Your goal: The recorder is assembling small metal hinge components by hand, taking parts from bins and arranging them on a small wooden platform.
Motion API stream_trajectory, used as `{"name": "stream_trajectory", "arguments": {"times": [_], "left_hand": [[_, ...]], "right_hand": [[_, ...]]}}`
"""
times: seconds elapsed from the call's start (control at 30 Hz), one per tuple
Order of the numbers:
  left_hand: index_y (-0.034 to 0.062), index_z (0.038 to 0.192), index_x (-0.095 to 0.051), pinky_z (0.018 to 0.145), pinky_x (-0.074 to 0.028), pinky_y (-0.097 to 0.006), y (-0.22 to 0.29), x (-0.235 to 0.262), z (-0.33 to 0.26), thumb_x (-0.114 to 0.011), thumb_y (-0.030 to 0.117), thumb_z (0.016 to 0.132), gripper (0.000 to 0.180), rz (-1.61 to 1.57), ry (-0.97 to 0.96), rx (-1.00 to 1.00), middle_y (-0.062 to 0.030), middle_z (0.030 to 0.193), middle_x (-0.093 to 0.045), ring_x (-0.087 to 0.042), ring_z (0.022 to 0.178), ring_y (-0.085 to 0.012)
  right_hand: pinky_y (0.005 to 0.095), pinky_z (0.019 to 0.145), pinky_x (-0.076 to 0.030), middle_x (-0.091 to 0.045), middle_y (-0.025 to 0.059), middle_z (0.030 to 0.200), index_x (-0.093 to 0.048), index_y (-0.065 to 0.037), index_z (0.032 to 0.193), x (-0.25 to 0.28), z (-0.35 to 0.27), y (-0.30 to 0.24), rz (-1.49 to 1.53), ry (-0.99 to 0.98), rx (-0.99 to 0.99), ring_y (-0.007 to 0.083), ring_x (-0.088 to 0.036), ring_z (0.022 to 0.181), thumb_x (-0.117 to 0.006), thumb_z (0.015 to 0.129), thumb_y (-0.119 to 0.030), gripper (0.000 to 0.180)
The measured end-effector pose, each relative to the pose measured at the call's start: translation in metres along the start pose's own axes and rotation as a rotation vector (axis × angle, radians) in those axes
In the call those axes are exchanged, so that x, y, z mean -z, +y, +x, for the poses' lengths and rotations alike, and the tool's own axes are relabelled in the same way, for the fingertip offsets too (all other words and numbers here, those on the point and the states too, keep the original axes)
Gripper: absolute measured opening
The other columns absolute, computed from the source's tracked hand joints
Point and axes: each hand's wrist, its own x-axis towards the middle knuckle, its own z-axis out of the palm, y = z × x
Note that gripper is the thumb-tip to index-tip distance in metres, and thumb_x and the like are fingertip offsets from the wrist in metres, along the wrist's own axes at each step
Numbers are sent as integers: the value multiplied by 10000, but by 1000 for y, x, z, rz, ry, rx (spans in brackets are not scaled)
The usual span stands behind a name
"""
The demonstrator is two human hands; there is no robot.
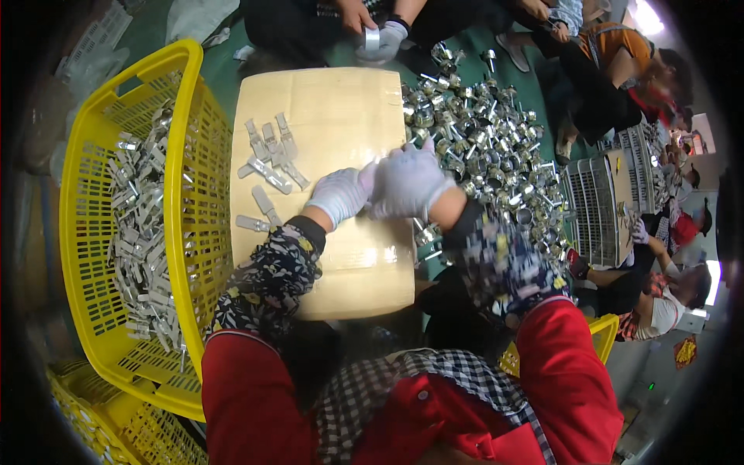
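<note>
My left hand (341,194), in a white knit glove, is over the middle of a cardboard-topped work surface (341,279). Its fingers are curled together, and what they hold is hidden. Right beside it is my right hand (411,184), gloved too, bent and slightly blurred at the surface's right edge; anything in its grip is out of sight. Several flat grey metal clip-like parts (267,172) lie loose on the cardboard, left of my left hand. Beyond my right hand spreads a heap of shiny metal cup-shaped parts with stems (496,147).
On the left stands a yellow plastic basket (180,178) filled with grey metal parts. Across from me a person's gloved hand (382,43) holds a cylindrical metallic piece. More people sit along the right, near a white wire crate (593,209). Another yellow basket (128,418) is at lower left.
</note>
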Motion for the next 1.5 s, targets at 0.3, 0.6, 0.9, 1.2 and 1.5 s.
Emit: {"name": "stream_trajectory", "arguments": {"times": [0.3,0.6,0.9,1.2,1.5], "left_hand": [[45,1059,-527,744,-479,-406,1,14,23,-299,315,917,381,177,271,-202,-199,844,-619,-610,792,-341],[37,917,-595,805,-446,-417,-28,48,90,-215,374,911,508,-561,-172,311,-219,883,-628,-600,866,-369],[70,1002,-531,783,-455,-446,-9,55,66,-260,356,908,406,43,72,-47,-192,899,-633,-604,850,-358],[75,1042,-510,810,-439,-439,-28,48,89,-266,423,887,452,-258,-64,52,-246,919,-619,-592,897,-362],[59,1018,-564,878,-413,-428,-7,57,95,-158,409,927,543,-52,159,83,-180,978,-629,-576,953,-343]], "right_hand": [[502,946,-323,-602,107,1078,-565,-36,1136,16,69,49,251,-576,28,248,-559,1025,-720,631,-411,649],[456,926,-351,-613,135,1021,-620,-38,1026,5,78,40,-74,253,-65,276,-566,1005,-687,645,-373,512],[326,714,-491,-672,163,825,-693,-30,835,36,93,59,212,-99,-36,268,-654,785,-726,491,-442,538],[494,953,-287,-557,82,966,-506,-49,1063,-32,57,33,-125,674,-82,242,-525,999,-680,661,-421,575],[439,828,-439,-653,137,978,-660,-57,963,41,114,82,262,-274,-83,266,-623,929,-742,537,-414,562]]}}
